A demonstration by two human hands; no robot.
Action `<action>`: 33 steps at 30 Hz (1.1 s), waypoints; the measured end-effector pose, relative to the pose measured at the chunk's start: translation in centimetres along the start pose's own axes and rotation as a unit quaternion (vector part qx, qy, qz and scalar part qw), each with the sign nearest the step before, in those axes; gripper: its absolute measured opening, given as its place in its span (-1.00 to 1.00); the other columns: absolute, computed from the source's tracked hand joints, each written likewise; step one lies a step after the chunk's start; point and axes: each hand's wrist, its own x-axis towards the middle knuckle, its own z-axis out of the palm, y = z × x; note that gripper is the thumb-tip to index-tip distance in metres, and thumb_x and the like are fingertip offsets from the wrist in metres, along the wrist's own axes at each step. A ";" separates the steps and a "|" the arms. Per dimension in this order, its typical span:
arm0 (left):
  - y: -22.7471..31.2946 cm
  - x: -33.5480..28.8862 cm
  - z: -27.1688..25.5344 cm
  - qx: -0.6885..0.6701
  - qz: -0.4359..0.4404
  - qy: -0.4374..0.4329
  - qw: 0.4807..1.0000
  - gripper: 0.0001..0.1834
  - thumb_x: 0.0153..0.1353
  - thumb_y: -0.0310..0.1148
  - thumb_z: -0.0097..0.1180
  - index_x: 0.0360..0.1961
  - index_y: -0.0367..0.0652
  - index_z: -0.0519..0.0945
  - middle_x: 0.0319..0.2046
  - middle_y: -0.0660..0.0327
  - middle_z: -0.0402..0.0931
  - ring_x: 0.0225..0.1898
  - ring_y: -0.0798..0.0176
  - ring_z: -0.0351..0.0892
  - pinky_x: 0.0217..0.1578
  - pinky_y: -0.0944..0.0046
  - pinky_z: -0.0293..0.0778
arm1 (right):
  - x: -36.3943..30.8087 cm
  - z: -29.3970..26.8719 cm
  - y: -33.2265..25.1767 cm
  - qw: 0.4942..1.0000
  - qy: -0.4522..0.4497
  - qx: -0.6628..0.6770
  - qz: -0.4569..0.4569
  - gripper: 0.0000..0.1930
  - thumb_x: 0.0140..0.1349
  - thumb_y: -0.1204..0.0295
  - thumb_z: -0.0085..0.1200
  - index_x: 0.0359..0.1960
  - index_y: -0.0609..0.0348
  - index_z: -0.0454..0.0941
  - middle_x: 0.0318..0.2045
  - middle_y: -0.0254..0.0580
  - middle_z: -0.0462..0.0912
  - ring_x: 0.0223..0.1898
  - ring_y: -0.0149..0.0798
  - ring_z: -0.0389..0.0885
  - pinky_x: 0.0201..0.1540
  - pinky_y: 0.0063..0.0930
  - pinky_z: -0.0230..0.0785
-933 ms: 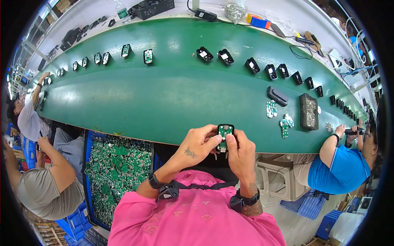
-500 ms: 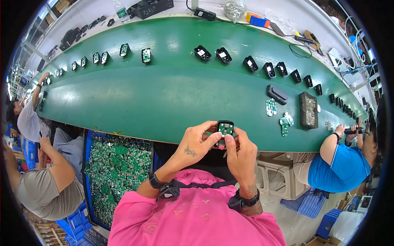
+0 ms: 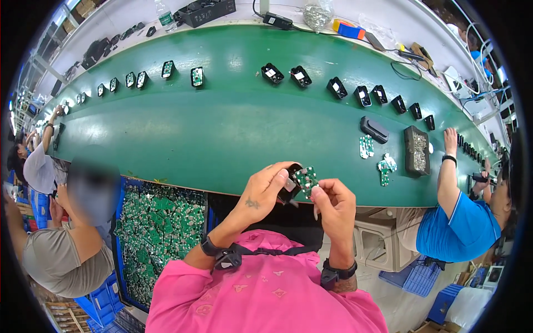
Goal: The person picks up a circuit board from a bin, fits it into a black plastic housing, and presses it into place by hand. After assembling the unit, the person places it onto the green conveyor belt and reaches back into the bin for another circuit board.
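Note:
My left hand (image 3: pixel 270 187) is closed around a small black plastic housing (image 3: pixel 287 192) at the bench's near edge. Between the fingers and thumb of my right hand (image 3: pixel 332 201) is a green circuit board (image 3: pixel 306 180), tilted and beside the housing's opening. The board's left edge overlaps the housing; whether they touch I cannot tell. Farther right on the bench lie loose circuit boards (image 3: pixel 385 171), a closed black case (image 3: pixel 375 129) and a dark tray of small metal parts (image 3: pixel 416 151).
Black housings (image 3: pixel 337 87) stand in a row along the green bench (image 3: pixel 222 122); those at left hold boards (image 3: pixel 197 76). A blue-edged bin of circuit boards (image 3: pixel 161 233) is at my lower left. Co-workers sit on both sides; one in a blue shirt (image 3: pixel 463 230) reaches over the bench.
The circuit board has come out of the black housing, moving right in my right hand. My left hand keeps the housing, now tilted. The blue-shirted co-worker's arm has stretched toward the row of housings.

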 end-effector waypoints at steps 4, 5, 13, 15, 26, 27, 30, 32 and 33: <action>2.1 -0.4 -0.3 -0.115 -0.196 -0.073 0.971 -0.48 0.46 -0.11 -0.10 0.32 -0.16 0.36 -0.22 0.29 0.56 -0.35 0.51 0.47 -0.45 0.51 0.35 | 0.7 -0.8 -1.2 0.992 -0.052 -0.109 -0.033 -0.91 0.34 0.52 0.09 -0.27 0.32 0.53 -0.50 -0.39 0.56 -0.55 -0.60 0.42 -0.54 -0.69 0.23; 1.5 -0.4 -0.3 -0.140 -0.170 -0.076 0.973 -0.46 0.43 -0.12 -0.05 0.33 -0.15 0.33 -0.21 0.29 0.54 -0.33 0.54 0.46 -0.47 0.53 0.30 | 0.7 -0.8 -1.3 0.988 -0.067 -0.132 -0.042 -0.90 0.34 0.51 0.09 -0.29 0.31 0.52 -0.51 -0.40 0.55 -0.56 -0.60 0.41 -0.54 -0.68 0.22; 1.0 -1.4 -0.4 -0.211 -0.098 -0.048 0.971 -0.16 0.09 -0.50 0.36 0.37 -0.18 0.20 0.08 0.15 0.47 0.04 0.35 0.53 0.05 0.29 0.51 | 0.9 -0.7 -2.1 0.993 -0.075 -0.089 0.000 -0.90 0.37 0.50 0.08 -0.29 0.30 0.52 -0.55 -0.42 0.51 -0.59 -0.61 0.38 -0.55 -0.69 0.19; 0.6 -1.2 -0.6 -0.204 -0.059 -0.058 0.975 -0.23 0.15 -0.51 0.27 0.38 -0.20 0.22 0.03 0.20 0.51 -0.04 0.41 0.53 -0.05 0.34 0.52 | 0.8 -0.9 -2.7 0.990 -0.108 -0.092 0.002 -0.90 0.37 0.50 0.07 -0.28 0.31 0.51 -0.55 -0.41 0.52 -0.59 -0.59 0.41 -0.56 -0.68 0.24; 2.1 -1.7 0.5 -0.044 -0.033 -0.099 0.994 -0.16 0.15 -0.64 0.12 0.45 -0.14 0.06 -0.02 0.20 0.34 -0.09 0.37 0.44 -0.12 0.37 0.49 | 0.5 -0.9 -3.7 0.984 -0.163 -0.055 0.037 -0.87 0.36 0.50 0.10 -0.25 0.36 0.55 -0.49 -0.26 0.66 -0.49 -0.53 0.58 -0.47 -0.63 0.44; 1.8 -1.7 0.9 -0.045 -0.033 -0.099 0.994 -0.16 0.15 -0.64 0.12 0.45 -0.14 0.06 -0.02 0.20 0.34 -0.09 0.37 0.44 -0.12 0.37 0.49 | 0.4 -0.9 -3.8 0.984 -0.165 -0.057 0.037 -0.87 0.36 0.50 0.10 -0.25 0.36 0.55 -0.48 -0.25 0.66 -0.47 -0.52 0.59 -0.47 -0.63 0.45; 0.4 -1.6 2.4 -0.037 0.028 0.044 0.998 -0.43 0.24 -0.52 0.15 0.26 -0.21 0.26 -0.01 0.12 0.40 -0.05 0.32 0.47 -0.05 0.32 0.47 | 0.2 -0.8 -3.7 0.981 -0.177 -0.067 0.040 -0.86 0.35 0.49 0.11 -0.28 0.37 0.55 -0.48 -0.24 0.68 -0.47 -0.52 0.62 -0.49 -0.63 0.44; 0.7 -1.5 2.0 0.050 0.062 0.032 0.996 -0.46 0.26 -0.51 0.12 0.25 -0.23 0.30 0.01 0.11 0.41 -0.04 0.31 0.48 -0.04 0.33 0.47 | 0.3 -0.9 -3.6 0.983 -0.162 -0.081 0.038 -0.85 0.35 0.48 0.12 -0.31 0.37 0.56 -0.50 -0.23 0.68 -0.48 -0.51 0.62 -0.49 -0.63 0.44; 1.0 -1.5 1.9 0.137 0.096 0.021 0.986 -0.50 0.28 -0.49 0.09 0.25 -0.25 0.33 0.02 0.11 0.43 -0.03 0.31 0.49 -0.02 0.33 0.46 | 0.3 -0.9 -3.5 0.983 -0.150 -0.095 0.037 -0.84 0.35 0.47 0.13 -0.33 0.37 0.56 -0.52 -0.23 0.68 -0.49 -0.50 0.63 -0.50 -0.63 0.43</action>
